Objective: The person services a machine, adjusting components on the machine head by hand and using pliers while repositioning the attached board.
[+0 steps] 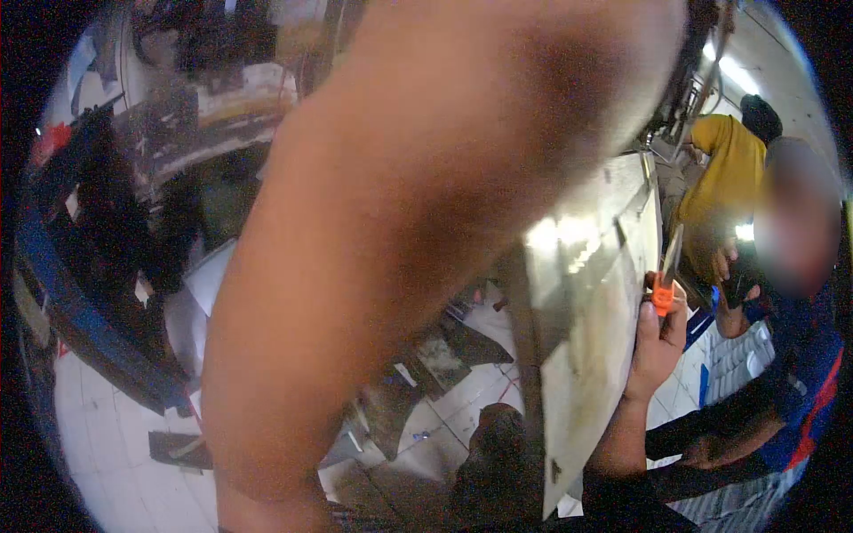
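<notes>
One small tool with a bright orange plastic grip and a thin grey metal blade (662, 296) is at the right side of the view, just past the edge of a big flat board. The orange part is short and chunky, and the blade is long and narrow and points up. The person's right hand (656, 342) has its thumb and fingers bent close around the orange grip, with only a small gap between them. I cannot tell if the blade touches the board. That big flat cream board with a dark side edge (586, 382) stands up on a slant, with a bright shiny patch near its top and faint smudges lower down. A huge blurry bare arm (355, 240) cuts across the middle, very near the camera. The left hand is out of view, so I cannot tell how its fingers are. Past the tool is a person in a mustard yellow top (724, 173). Nearer is another person in a dark blue top with a red stripe (804, 373), by a small bright white light (745, 233). White floor tiles (111, 426) show below, and a long curved dark blue piece (93, 324) is far left.
</notes>
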A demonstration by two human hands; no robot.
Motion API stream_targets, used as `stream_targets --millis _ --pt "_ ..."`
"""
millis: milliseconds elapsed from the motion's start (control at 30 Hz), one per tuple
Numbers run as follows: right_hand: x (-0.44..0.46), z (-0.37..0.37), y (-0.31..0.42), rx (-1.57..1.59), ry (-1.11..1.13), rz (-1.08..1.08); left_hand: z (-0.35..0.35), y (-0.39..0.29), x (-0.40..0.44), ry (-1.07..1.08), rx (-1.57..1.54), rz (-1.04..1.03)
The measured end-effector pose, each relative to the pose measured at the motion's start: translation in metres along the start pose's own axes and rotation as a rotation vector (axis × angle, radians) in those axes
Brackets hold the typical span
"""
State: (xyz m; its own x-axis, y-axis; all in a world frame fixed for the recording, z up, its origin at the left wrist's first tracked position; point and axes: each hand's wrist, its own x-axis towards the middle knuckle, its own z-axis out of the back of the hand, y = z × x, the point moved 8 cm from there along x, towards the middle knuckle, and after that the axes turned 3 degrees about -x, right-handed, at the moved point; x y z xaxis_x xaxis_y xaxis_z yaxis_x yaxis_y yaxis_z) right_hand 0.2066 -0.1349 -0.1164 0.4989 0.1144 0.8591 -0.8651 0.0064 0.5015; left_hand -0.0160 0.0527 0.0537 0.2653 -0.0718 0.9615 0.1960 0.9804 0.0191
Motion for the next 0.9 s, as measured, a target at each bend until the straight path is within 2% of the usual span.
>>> stream_targets --millis 167,200,233,267,333,367,400,467,500,533,567,633,667,700,733,767,833,867,900 --pt "-0.003 0.006 0.006 -0.084 0.057 0.030 -0.022 0.002 0.027 0.026 0.072 -0.012" --pt "-0.003 0.008 0.013 -0.144 0.070 0.087 -0.026 0.008 0.031 0.052 0.027 0.044" --pt "-0.002 0.010 0.018 -0.130 0.076 0.111 -0.030 0.027 0.030 0.081 -0.129 0.210" --pt "-0.003 0.012 0.021 -0.115 0.091 0.130 -0.031 0.028 0.030 0.094 -0.126 0.199" --pt "-0.015 0.024 0.011 0.039 0.097 0.082 -0.023 0.014 0.029 0.025 0.110 0.016" --pt "-0.029 0.035 0.012 -0.078 0.089 0.143 -0.025 0.017 0.030 0.041 -0.066 0.072" --pt "-0.050 0.050 0.010 -0.201 0.080 0.201 -0.026 0.018 0.029 0.052 -0.054 0.066" --pt "-0.147 0.082 -0.093 -0.259 0.387 -0.351 -0.025 0.015 0.031 0.035 0.135 0.026" --pt "-0.150 0.084 -0.037 0.038 0.460 -0.094 -0.025 0.009 0.034 0.036 0.143 0.024" --pt "-0.204 0.088 -0.072 -0.099 0.675 -0.289 -0.024 0.009 0.033 0.065 0.110 0.109" --pt "-0.262 0.091 -0.095 -0.148 0.859 -0.208 -0.026 0.011 0.031 0.103 0.077 0.197" --pt "-0.340 0.109 -0.126 -0.187 1.054 -0.126 -0.029 0.016 0.029 0.109 0.027 0.244" --pt "-0.366 0.123 -0.147 -0.158 1.067 -0.281 -0.029 0.020 0.029 0.101 -0.033 0.280" --pt "-0.389 0.135 -0.164 -0.129 1.079 -0.432 -0.027 0.014 0.033 0.114 0.089 0.162" --pt "-0.413 0.147 -0.182 -0.098 1.093 -0.583 -0.027 0.014 0.033 0.123 0.105 0.175" --pt "-0.428 0.154 -0.179 -0.053 1.117 -0.745 -0.028 0.014 0.028 0.156 0.074 0.248" --pt "-0.410 0.154 -0.170 -0.057 1.205 -0.847 -0.027 0.016 0.028 0.181 0.045 0.313" --pt "-0.334 0.134 -0.133 -0.093 1.283 -0.789 -0.029 0.017 0.029 0.185 0.029 0.372" --pt "-0.287 0.120 -0.118 0.018 1.104 -0.846 -0.030 0.019 0.028 0.185 0.009 0.435"
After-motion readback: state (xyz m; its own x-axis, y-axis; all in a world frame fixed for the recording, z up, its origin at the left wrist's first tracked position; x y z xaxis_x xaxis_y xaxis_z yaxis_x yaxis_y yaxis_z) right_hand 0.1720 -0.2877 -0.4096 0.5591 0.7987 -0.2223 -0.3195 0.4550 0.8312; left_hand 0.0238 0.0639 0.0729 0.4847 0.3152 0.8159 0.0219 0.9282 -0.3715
